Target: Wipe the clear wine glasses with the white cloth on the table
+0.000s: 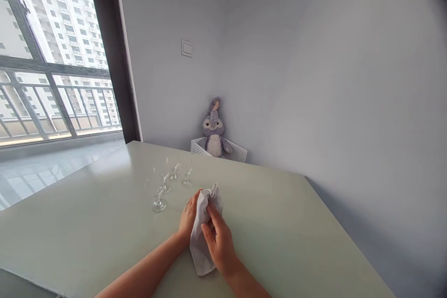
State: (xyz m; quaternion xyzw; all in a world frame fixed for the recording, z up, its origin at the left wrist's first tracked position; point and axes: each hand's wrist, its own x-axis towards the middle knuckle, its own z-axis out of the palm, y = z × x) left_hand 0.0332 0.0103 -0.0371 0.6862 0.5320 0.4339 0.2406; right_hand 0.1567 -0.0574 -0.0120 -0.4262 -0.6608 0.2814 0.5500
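A white cloth is between my two hands above the near middle of the table. My left hand is closed against its left side, the fingers partly hidden behind it. On the other side my right hand presses into the folds with thumb and fingers. The cloth's top stands up in a bunched rim, and its lower end hangs toward me. Whether something is wrapped inside cannot be seen. Just beyond my left hand stand several clear stemmed glasses, among them a nearest glass and a right-hand one.
The pale green table reaches to the grey walls. Behind its far edge a grey plush toy sits in a white perforated basket. A large window lies at the left, and a light switch is on the wall.
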